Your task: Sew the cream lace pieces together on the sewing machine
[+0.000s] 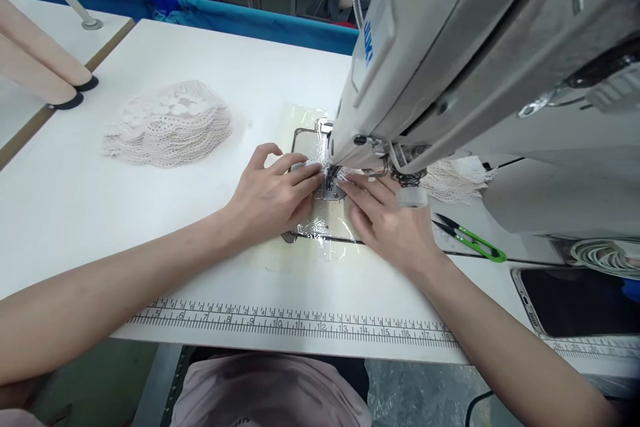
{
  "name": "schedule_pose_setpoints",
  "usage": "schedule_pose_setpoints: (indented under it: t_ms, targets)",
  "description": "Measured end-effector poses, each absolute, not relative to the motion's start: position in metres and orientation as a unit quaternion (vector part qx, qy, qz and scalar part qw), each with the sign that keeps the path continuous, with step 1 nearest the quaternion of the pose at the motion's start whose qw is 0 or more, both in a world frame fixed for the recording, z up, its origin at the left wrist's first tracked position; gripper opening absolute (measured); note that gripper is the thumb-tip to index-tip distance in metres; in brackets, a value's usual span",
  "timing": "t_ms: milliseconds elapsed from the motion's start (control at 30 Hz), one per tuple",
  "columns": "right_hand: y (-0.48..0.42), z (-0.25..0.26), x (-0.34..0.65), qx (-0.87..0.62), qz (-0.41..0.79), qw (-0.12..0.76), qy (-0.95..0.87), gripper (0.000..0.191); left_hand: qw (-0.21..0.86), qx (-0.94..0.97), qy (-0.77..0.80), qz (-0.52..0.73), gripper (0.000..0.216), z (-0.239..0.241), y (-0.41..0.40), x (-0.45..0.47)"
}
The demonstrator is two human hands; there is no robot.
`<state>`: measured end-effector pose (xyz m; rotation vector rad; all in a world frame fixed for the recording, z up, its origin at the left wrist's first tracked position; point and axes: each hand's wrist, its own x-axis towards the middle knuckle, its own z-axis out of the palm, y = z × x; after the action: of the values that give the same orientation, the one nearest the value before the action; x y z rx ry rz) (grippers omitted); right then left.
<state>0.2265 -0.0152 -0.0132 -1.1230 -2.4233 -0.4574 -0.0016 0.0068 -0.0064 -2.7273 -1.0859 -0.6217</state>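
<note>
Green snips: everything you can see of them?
The snips have a bright green handle, rounded at its closed end, and two slim, dark, metal-looking blades spread apart at the tips. They lie flat on the white table, slanted, blades toward the right hand, which is close but not touching.

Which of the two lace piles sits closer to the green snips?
The right lace pile, just beyond the snips and beside the right hand; the left lace pile lies out past the left hand.
</note>
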Motion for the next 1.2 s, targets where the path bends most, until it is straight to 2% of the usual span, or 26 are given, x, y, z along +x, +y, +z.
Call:
schedule_pose_setpoints:
  t_ms: [133, 267, 333, 400, 467, 533, 633, 733, 867, 933, 1000, 1100, 1167, 1200]
  targets:
    - [-0.015, -0.014, 0.226, -0.437, -0.149, 0.199, -0.865, 0.03, 0.083, -0.904, -0.359, -0.215, 0.029, -0.006, 0.006, -0.004]
    - [-0.013, -0.008, 0.225, -0.479, -0.122, 0.196, -0.847, 0.022, 0.095, -0.905, -0.341, -0.236, 0.026, -0.007, 0.004, -0.005]
    - [-0.014, 0.0, 0.226, -0.495, -0.037, 0.215, -0.841, 0.021, 0.084, -0.905, -0.333, -0.25, 0.029, -0.007, 0.001, -0.005]
    - [-0.017, 0.009, 0.228, -0.487, 0.146, 0.245, -0.825, 0.018, 0.038, -0.904, -0.331, -0.268, 0.034, -0.005, -0.001, -0.003]
    - [-0.02, 0.017, 0.23, -0.456, 0.365, 0.269, -0.766, 0.017, -0.067, -0.899, -0.321, -0.29, 0.028, -0.001, -0.002, -0.003]
    - [-0.023, 0.021, 0.231, -0.426, 0.526, 0.285, -0.679, 0.022, -0.232, -0.872, -0.311, -0.299, 0.018, 0.007, -0.001, -0.005]
    - [-0.025, 0.022, 0.229, -0.376, 0.662, 0.306, -0.572, 0.024, -0.483, -0.771, -0.314, -0.272, 0.015, 0.021, 0.001, -0.013]
    - [-0.026, 0.022, 0.223, -0.336, 0.713, 0.284, -0.546, 0.022, -0.586, -0.703, -0.306, -0.262, 0.014, 0.036, 0.003, -0.021]
    - [-0.029, 0.032, 0.208, -0.279, 0.727, 0.239, -0.579, 0.044, -0.572, -0.742, -0.266, -0.227, 0.015, 0.056, 0.007, -0.028]
    - [-0.032, 0.037, 0.197, -0.293, 0.712, 0.237, -0.592, 0.044, -0.528, -0.782, -0.261, -0.205, 0.015, 0.066, 0.007, -0.032]
    - [-0.033, 0.04, 0.185, -0.329, 0.661, 0.244, -0.629, 0.03, -0.441, -0.822, -0.289, -0.213, 0.017, 0.077, 0.001, -0.041]
    - [-0.035, 0.04, 0.168, -0.38, 0.513, 0.262, -0.724, 0.015, -0.247, -0.877, -0.342, -0.229, 0.016, 0.093, -0.025, -0.062]
    - [-0.036, 0.039, 0.159, -0.406, 0.436, 0.252, -0.763, 0.016, -0.148, -0.91, -0.329, -0.203, 0.02, 0.101, -0.05, -0.081]
    - [-0.036, 0.039, 0.156, -0.414, 0.42, 0.239, -0.771, 0.024, -0.138, -0.926, -0.301, -0.182, 0.022, 0.104, -0.063, -0.091]
